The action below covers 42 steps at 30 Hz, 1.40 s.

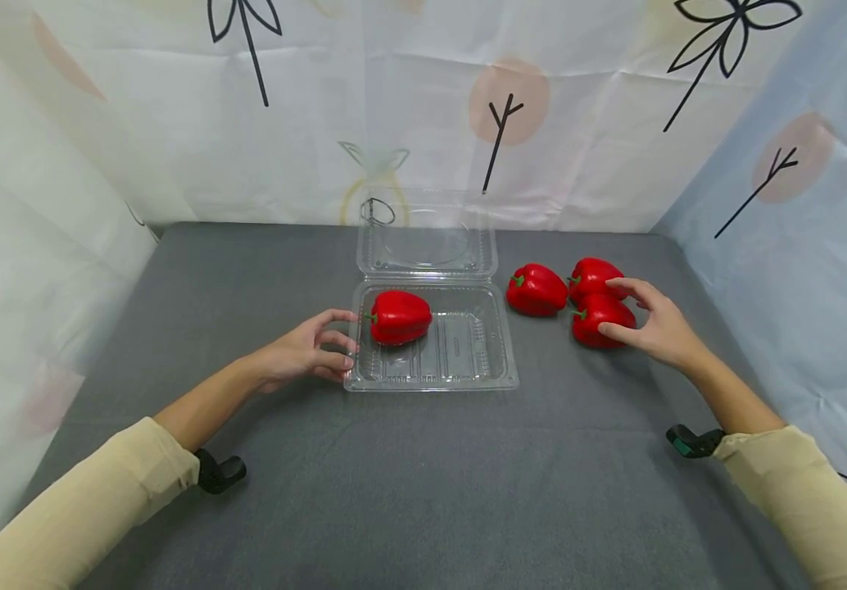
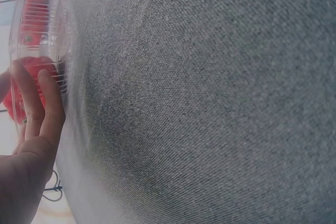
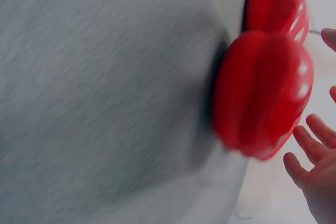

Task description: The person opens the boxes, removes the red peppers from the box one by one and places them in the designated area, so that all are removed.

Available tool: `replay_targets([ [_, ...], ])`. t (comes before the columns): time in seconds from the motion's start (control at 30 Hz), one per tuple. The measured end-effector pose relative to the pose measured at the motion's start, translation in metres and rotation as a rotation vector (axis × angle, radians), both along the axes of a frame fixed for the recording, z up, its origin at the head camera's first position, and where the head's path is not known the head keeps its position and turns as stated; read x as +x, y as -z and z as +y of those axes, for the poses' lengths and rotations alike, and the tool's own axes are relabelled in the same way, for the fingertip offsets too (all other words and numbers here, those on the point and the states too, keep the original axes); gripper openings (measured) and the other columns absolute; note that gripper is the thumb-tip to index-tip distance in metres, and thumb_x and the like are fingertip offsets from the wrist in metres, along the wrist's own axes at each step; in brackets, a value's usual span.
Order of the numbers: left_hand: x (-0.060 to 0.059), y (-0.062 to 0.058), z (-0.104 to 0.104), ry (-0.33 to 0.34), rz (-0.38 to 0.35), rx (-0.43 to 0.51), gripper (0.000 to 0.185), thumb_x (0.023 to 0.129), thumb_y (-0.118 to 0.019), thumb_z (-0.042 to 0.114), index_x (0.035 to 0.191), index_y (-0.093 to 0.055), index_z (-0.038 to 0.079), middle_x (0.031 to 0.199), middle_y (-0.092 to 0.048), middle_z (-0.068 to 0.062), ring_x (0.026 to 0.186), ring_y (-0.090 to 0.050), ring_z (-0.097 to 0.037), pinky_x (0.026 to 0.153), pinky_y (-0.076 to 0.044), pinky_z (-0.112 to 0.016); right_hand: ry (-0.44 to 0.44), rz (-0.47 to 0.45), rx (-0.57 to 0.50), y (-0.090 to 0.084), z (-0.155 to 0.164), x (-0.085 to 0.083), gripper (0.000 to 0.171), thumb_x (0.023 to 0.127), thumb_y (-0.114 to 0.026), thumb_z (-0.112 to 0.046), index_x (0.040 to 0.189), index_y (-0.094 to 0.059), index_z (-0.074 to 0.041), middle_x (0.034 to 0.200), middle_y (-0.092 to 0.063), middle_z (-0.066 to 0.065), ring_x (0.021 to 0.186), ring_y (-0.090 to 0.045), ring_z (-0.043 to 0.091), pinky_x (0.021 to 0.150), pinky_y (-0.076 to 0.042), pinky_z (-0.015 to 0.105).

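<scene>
One pepper lies stem leftward, right hand loosely cupping it; left hand touches the clamshell, fingers relaxed.

Grey cloth-covered desk, fine woven texture, extending to the backdrop on three sides.

Backdrop sheet, white, printed with black stem-and-leaf line drawings and pale peach discs; creased, hung behind and at the left. A pale blue panel of the same print closes the right side.

Two red peppers not under the hand: one just right of the box, one behind and beside it, lying close together on the desk.
</scene>
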State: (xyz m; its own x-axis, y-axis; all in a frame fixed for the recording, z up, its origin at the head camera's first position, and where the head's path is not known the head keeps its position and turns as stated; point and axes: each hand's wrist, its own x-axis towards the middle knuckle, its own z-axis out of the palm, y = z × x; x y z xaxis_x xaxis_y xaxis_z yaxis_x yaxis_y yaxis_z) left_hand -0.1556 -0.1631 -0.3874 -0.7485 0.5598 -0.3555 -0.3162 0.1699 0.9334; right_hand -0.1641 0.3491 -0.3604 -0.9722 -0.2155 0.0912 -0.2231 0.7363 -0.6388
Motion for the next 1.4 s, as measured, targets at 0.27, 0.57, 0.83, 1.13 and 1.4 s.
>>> replay_targets([
  [0.27, 0.001, -0.001, 0.000, 0.001, -0.001, 0.001, 0.074, 0.082, -0.067, 0.003, 0.140, -0.022, 0.012, 0.116, -0.049, -0.024, 0.082, -0.061, -0.024, 0.080, -0.052, -0.042, -0.057, -0.018, -0.037, -0.015, -0.034, -0.008, 0.062, 0.078, -0.073, -0.020, 0.133, -0.043, -0.015, 0.135, -0.042, 0.008, 0.122, -0.038, 0.034, 0.092, -0.035, 0.061],
  [0.57, 0.001, -0.002, 0.000, -0.003, 0.002, -0.008, 0.074, 0.082, -0.067, 0.003, 0.140, -0.023, 0.013, 0.115, -0.050, -0.021, 0.083, -0.061, -0.026, 0.080, -0.052, -0.043, -0.220, -0.045, -0.081, -0.049, -0.100, -0.007, 0.063, 0.078, -0.071, -0.008, 0.134, -0.041, -0.004, 0.132, -0.046, 0.018, 0.119, -0.043, 0.040, 0.093, -0.038, 0.057],
  [0.83, 0.001, -0.001, 0.001, -0.003, 0.000, -0.009, 0.074, 0.082, -0.068, 0.003, 0.140, -0.023, 0.013, 0.119, -0.047, -0.028, 0.083, -0.061, -0.025, 0.080, -0.052, -0.043, -0.405, -0.125, -0.066, -0.037, -0.136, -0.030, 0.071, 0.077, -0.073, -0.013, 0.138, -0.037, -0.010, 0.138, -0.041, 0.013, 0.120, -0.047, 0.032, 0.095, -0.038, 0.054],
  [1.13, 0.002, -0.002, 0.001, 0.000, 0.013, -0.011, 0.074, 0.082, -0.067, 0.003, 0.140, -0.023, 0.012, 0.117, -0.050, -0.025, 0.083, -0.061, -0.024, 0.080, -0.052, -0.043, -0.600, -0.240, -0.079, -0.017, -0.170, -0.050, 0.078, 0.075, -0.076, -0.029, 0.140, -0.035, -0.014, 0.142, -0.037, 0.003, 0.125, -0.042, 0.031, 0.093, -0.042, 0.052],
  [1.4, 0.002, -0.003, 0.001, 0.000, 0.015, -0.021, 0.073, 0.082, -0.067, 0.003, 0.140, -0.023, 0.013, 0.118, -0.049, -0.025, 0.082, -0.062, -0.025, 0.079, -0.052, -0.042, -0.681, -0.285, -0.073, -0.011, -0.195, -0.056, 0.078, 0.076, -0.077, -0.024, 0.140, -0.035, -0.006, 0.141, -0.039, 0.010, 0.126, -0.041, 0.035, 0.099, -0.037, 0.050],
])
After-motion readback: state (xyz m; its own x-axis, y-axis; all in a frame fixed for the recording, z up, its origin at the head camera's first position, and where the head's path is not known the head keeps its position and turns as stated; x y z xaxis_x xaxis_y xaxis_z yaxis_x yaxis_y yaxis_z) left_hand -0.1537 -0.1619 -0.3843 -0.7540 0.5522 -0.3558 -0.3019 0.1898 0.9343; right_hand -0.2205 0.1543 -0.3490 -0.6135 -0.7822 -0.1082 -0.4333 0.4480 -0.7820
